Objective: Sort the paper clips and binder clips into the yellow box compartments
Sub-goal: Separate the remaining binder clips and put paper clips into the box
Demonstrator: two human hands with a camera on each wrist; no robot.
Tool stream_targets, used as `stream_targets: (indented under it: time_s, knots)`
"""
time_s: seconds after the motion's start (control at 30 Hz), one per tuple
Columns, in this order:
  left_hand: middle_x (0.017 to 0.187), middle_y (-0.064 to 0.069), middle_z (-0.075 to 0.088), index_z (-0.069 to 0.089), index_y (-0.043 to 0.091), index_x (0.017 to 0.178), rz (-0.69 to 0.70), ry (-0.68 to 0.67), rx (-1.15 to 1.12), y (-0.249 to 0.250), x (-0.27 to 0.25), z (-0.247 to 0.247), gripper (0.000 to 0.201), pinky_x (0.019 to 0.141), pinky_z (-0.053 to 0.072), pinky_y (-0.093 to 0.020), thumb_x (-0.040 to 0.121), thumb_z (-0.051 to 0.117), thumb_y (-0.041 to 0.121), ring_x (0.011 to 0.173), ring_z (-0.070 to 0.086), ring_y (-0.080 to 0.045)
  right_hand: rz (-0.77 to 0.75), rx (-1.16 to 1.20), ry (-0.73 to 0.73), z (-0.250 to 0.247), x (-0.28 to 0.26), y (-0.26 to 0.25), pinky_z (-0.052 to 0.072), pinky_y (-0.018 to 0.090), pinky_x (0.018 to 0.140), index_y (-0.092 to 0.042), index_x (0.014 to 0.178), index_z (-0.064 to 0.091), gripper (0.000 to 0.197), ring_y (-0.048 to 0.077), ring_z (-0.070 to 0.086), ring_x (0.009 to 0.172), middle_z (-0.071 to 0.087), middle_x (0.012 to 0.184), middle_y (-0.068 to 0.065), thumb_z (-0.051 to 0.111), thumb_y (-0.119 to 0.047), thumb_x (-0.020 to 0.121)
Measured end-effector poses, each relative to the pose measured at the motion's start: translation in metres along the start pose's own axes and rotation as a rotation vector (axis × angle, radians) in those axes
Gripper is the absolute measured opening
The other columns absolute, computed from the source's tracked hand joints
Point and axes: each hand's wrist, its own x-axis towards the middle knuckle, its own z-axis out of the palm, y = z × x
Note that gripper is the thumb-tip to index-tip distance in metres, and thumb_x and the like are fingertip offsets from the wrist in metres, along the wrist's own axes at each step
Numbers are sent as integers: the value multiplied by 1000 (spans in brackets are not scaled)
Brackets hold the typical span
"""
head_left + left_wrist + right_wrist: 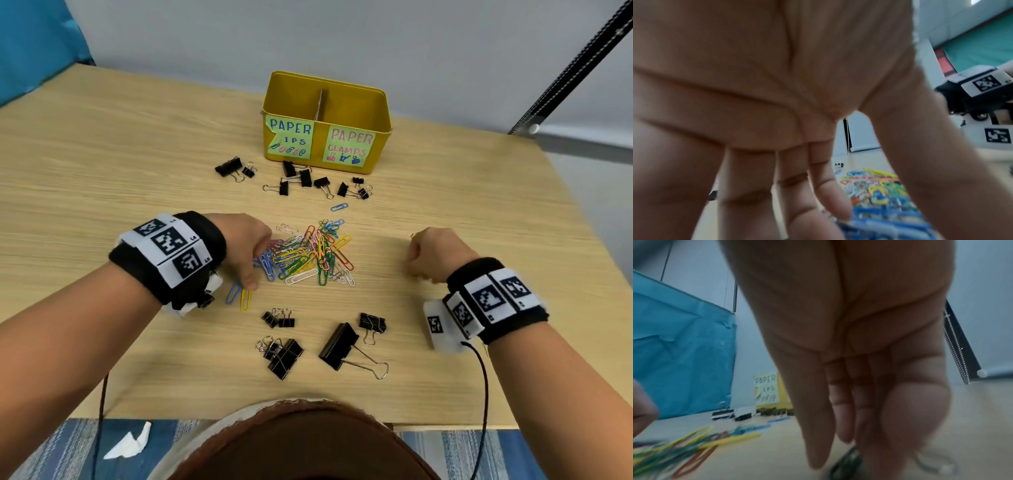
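A yellow box (380, 144) stands at the back of the table, split by a cardboard divider (322, 102); its left half is labelled for paper clips, its right half for clamps. A pile of coloured paper clips (315, 255) lies mid-table. My left hand (257, 270) reaches down at the pile's left edge, its fingers (830, 194) and thumb pinching several blue paper clips (879, 224). My right hand (411, 270) is curled to the right of the pile, its fingers (818, 451) gripping a black binder clip (846, 465).
Black binder clips lie in one group before the box (301, 180) and another near the front edge (339, 346). A single blue paper clip (339, 207) lies apart. A blue and a yellow clip (239, 296) lie by my left thumb. Wrist cables hang over the front edge.
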Motion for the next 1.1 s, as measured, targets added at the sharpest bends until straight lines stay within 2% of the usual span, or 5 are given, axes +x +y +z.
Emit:
stream_targets:
  time_s: [0.33,0.6,0.77,0.93,1.1]
  knots:
    - [65,3,50,54,16,73,94,228,-86,15,6,-3,24,53,35,-23,74,75,27,63,49,-17,-314,312,-122,4,-2,-55,55,32,63,-11,93,66,10,14,55,61,57,73,-2,61,-7,85]
    - [54,-4,60,56,12,68,-27,-49,-170,2,1,11,23,36,42,-16,68,76,1,31,52,-9,-291,31,-114,13,-4,-57,37,23,77,-7,120,56,35,23,53,103,59,121,12,56,-14,85]
    - [68,1,58,49,18,70,60,215,-230,11,9,7,26,58,44,-27,75,74,15,59,55,-18,-354,104,-77,11,-2,-76,38,26,77,-12,124,49,57,18,47,94,48,107,5,74,-26,75]
    - [127,-4,35,33,30,137,66,221,-29,12,6,1,98,98,44,-42,55,84,44,121,38,-23,-361,-57,-126,5,9,-87,38,52,106,-35,147,12,115,33,32,132,26,145,11,83,-46,57]
    - [127,-11,37,32,26,140,93,187,30,26,18,8,99,98,45,-43,58,84,36,120,42,-28,-411,-170,-85,15,21,-103,42,47,101,-27,139,36,91,35,36,125,37,132,13,81,-44,62]
